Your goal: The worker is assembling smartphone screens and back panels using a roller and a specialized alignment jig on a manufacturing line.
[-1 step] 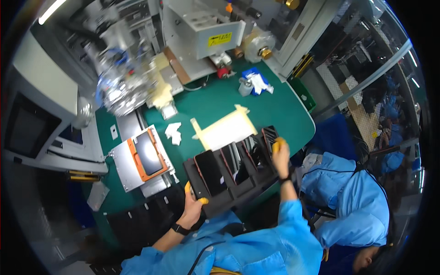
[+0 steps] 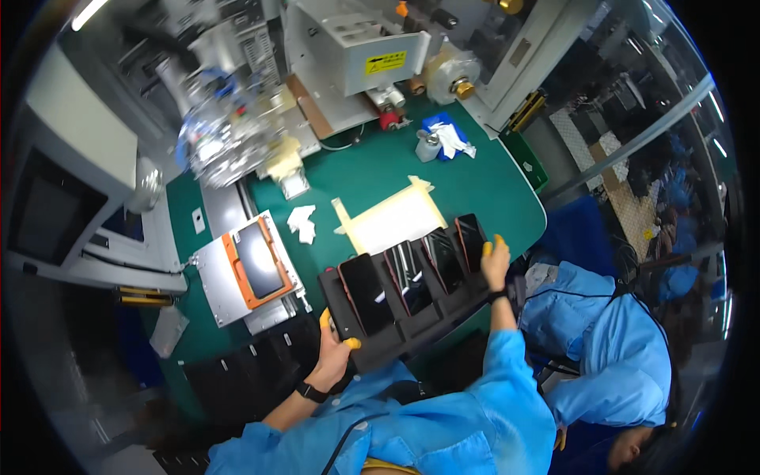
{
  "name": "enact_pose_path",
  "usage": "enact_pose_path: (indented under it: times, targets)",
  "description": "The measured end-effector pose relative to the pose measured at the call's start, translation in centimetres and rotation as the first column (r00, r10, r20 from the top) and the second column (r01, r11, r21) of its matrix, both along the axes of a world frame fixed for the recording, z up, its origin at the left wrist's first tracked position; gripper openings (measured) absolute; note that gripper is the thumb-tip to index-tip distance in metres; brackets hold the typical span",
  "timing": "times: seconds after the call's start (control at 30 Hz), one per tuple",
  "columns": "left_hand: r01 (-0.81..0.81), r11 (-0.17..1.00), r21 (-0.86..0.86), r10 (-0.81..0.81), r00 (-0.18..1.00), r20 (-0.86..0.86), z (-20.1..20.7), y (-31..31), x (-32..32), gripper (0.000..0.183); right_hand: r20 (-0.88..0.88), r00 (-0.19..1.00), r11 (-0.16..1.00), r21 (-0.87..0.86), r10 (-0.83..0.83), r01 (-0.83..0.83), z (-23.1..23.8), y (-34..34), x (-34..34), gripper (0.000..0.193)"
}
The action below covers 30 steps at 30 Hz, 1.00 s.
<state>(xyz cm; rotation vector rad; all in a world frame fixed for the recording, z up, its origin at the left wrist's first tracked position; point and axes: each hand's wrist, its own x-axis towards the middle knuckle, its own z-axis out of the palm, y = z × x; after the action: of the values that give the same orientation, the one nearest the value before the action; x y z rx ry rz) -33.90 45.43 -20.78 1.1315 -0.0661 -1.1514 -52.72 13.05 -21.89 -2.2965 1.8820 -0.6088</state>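
Observation:
A black tray (image 2: 400, 348) holds several dark phones with reddish edges, lying side by side in its slots. One of them is a phone (image 2: 366, 294) at the tray's left end; another phone (image 2: 470, 241) lies at the right end. My left hand (image 2: 332, 360), with yellow finger cots, grips the tray's left end, thumb and fingers around the corner. At the opposite end, my right hand (image 2: 496, 267) closes on the tray's right edge, beside the last phone. Part of its fingers is hidden.
An orange fixture (image 2: 232, 261) holding another phone (image 2: 260, 257) sits on a metal plate at left. A taped white sheet (image 2: 400, 222) lies behind the tray. Machinery (image 2: 229, 138) stands at the back left. A bottle (image 2: 427, 147) stands far right; a person in blue (image 2: 609, 348) sits at right.
My right hand has moved from beside the rightmost phone's upper part a little right and down to the tray's end. My left hand keeps its grip.

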Motion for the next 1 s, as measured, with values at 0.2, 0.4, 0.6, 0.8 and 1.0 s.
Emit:
enact_pose_path:
  times: [0.2, 0.4, 0.6, 0.8, 1.0]
  targets:
    - [-0.071, 0.996, -0.060, 0.070, 0.998, -0.005, -0.3, -0.4, -0.1, 0.081, 0.124, 0.958, 0.906, 0.375, -0.258, 0.195, -15.0, -10.6, -7.7, 0.048]
    - [-0.198, 0.980, 0.017, 0.195, 0.973, 0.120, 0.7, 7.4, 3.7, 0.083, 0.503, 0.840, 0.710, 0.666, -0.203, -0.228, -3.1, -0.8, -3.1, 0.047]
    - [-0.449, 0.863, 0.232, 0.392, 0.885, 0.252, -1.3, 20.0, 7.9, 0.073, 0.438, 0.864, 0.617, 0.617, 0.247, -0.489, -1.7, 11.5, -2.1, 0.034]
    - [-0.530, 0.682, 0.504, 0.315, 0.835, 0.452, -5.9, 32.4, 12.0, 0.062, 0.371, 0.714, 0.449, 0.583, 0.594, -0.677, -0.9, 22.9, 6.6, 0.029]
    - [-0.571, 0.405, 0.714, 0.226, 0.819, 0.527, -9.8, 38.7, 15.7, 0.046, 0.327, 0.583, 0.348, 0.555, 0.744, -0.755, -4.4, 28.4, 11.2, 0.029]
